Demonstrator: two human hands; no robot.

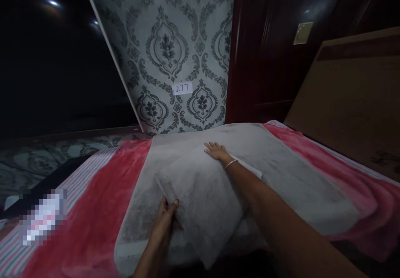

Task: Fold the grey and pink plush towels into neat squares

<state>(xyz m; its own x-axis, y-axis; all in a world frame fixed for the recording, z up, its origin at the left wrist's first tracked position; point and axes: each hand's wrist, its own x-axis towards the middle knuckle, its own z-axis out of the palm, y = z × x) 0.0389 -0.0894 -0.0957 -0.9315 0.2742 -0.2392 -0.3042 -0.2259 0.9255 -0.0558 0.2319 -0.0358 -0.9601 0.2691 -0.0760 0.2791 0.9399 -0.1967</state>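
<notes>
A grey-white towel [281, 174] lies spread across a red blanket [103, 211] on a bed. A folded flap of the towel is raised near its front. My left hand [165, 217] pinches the lower left corner of that flap, thumb on top. My right hand [216, 151] lies flat on the towel further back, fingers spread, with a thin bracelet at the wrist.
Patterned wallpaper [168, 48] carries a small label reading 277 [182, 88]. A dark wooden door [265, 53] stands at the right of it, and a brown headboard [353, 98] runs along the bed's right side. Striped sheet [75, 182] shows at the left.
</notes>
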